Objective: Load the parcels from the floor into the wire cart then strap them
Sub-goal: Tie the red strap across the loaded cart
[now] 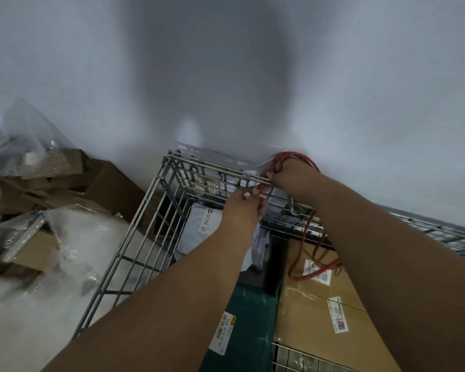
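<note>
Head view looks down over both forearms into the wire cart (134, 232), which stands against a pale wall (226, 63). Both hands meet at the cart's far top rail. The right hand (287, 173) is curled around a bunch of red cord (305, 159), which loops over the back of the hand and up against the wall. The left hand (243, 210) reaches up from below, its fingertips (249, 194) pinching a short stretch of the same cord right at the rail, just beside the right hand. From there the cord runs down past a metal hook (293, 208) that hangs on the cart's wire, then falls in a slack loop onto a brown cardboard box (314, 312) inside the cart.

The parcels lie inside the cart: the brown box with white labels on the right, a dark green parcel (250, 318) with a long white label beside it on the left, touching it, and a white poly mailer (202, 224) farther back, partly hidden by the left forearm. A dark item sits between the mailer and the box; what it is cannot be told.

Left of the cart, on the floor, lie crumpled bubble wrap (73, 242) and flattened cardboard pieces (100, 183) in a heap.
</note>
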Demonstrator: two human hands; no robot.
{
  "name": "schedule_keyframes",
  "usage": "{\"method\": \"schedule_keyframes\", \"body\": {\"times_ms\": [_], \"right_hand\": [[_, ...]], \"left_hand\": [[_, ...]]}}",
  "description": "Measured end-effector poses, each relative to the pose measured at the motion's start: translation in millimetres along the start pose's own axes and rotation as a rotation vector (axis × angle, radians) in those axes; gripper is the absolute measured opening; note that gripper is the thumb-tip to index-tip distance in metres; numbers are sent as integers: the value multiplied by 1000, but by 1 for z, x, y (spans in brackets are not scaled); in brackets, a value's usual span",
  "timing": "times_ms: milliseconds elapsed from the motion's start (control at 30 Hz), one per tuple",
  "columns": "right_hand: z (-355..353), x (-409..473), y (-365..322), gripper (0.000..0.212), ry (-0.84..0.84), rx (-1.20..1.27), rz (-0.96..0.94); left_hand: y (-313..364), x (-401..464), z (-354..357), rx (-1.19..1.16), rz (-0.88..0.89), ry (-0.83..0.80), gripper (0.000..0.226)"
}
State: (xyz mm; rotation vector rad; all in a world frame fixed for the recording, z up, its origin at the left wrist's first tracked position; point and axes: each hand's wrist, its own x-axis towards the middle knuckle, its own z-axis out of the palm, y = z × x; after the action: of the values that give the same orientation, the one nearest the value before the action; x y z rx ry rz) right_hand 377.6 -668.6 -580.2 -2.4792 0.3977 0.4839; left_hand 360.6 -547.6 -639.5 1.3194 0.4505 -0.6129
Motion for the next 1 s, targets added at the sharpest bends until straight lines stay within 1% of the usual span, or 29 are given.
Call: {"method": "schedule_keyframes", "body": {"times_ms": [67,133,200,300,400,467,533,600,667,700,833,1000], "right_hand": [[1,-1,1,31,-24,33,13],[3,-2,2,38,-35,64,17],[5,-7,1,37,-17,97,27],[6,-17,3,33,84,221,61],[13,-35,10,27,274,378,75],[22,-53,14,25,410,473,29],[34,-71,15,27,437,553,-19],[51,-86,15,19,400,556,-13],[72,-96,16,9,307,447,32],[83,-99,18,8,244,405,59],[124,-113,22,19,25,441,159],[156,-135,20,19,-59,568,179]], "left_hand": [[0,-3,-3,84,81,40,15],[-6,-7,-13,181,172,97,21],[-13,-17,-22,234,197,143,28],[-29,-34,-32,299,164,167,30],[-48,-47,-41,210,96,173,26],[-61,-55,-49,151,37,179,25],[-73,-62,-56,151,-7,180,24],[-82,-68,-61,172,-29,181,22],[-89,-75,-65,195,-43,175,20],[-91,-79,-66,216,-42,167,20],[-98,-96,-78,398,-1,113,24],[-111,-119,-99,596,-2,47,27]]}}
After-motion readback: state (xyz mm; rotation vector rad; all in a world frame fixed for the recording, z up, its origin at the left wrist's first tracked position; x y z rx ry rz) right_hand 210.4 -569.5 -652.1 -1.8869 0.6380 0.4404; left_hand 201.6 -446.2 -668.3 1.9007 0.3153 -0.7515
